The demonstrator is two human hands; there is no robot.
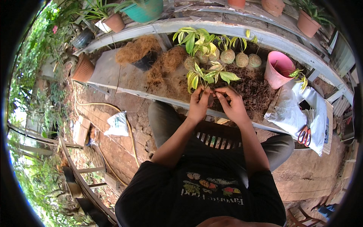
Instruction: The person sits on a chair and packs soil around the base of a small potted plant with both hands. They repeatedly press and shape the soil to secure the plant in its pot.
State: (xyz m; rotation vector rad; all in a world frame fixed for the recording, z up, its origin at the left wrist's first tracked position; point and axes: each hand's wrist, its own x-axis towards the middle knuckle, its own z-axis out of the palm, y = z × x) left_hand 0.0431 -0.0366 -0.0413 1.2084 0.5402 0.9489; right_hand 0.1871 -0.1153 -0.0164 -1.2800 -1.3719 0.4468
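Observation:
My left hand (199, 102) is closed around the base of a leafy plant cutting (208, 74) with yellow-green leaves, above the bench's front edge. A dark clump shows at its root end, between the hands. Close on the right, my right hand (231, 103) has thumb and fingertips together at the clump; whether they pinch anything is too small to tell. Behind the hands, several string-wrapped plant balls (227, 56) stand in a row, some with leaves. Dark, loose potting material (253, 88) lies to the right. Brown coconut fibre (173, 59) is heaped at the left, partly over a black pot (144, 61).
A pink plastic pot (276, 69) holding a leafy stem stands right of the potting material. Orange-handled scissors (304, 136) lie on a white plastic sack (295, 110). A terracotta-coloured pot (82, 68) is at the bench's left end. A hose (129, 124) crosses the floor.

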